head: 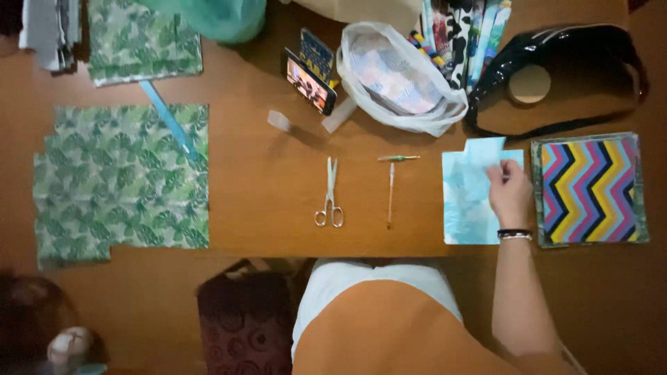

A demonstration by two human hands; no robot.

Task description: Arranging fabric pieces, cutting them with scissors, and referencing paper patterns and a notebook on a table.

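Blue fabric (472, 201) under right hand (511, 191), betw scissors (329, 194) & zigzag stack (590, 189).

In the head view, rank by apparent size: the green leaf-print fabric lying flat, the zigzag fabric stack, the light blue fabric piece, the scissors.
1. Green leaf-print fabric
2. Zigzag fabric stack
3. Light blue fabric piece, partly covered by the right hand, so its rank is slightly unsure
4. Scissors
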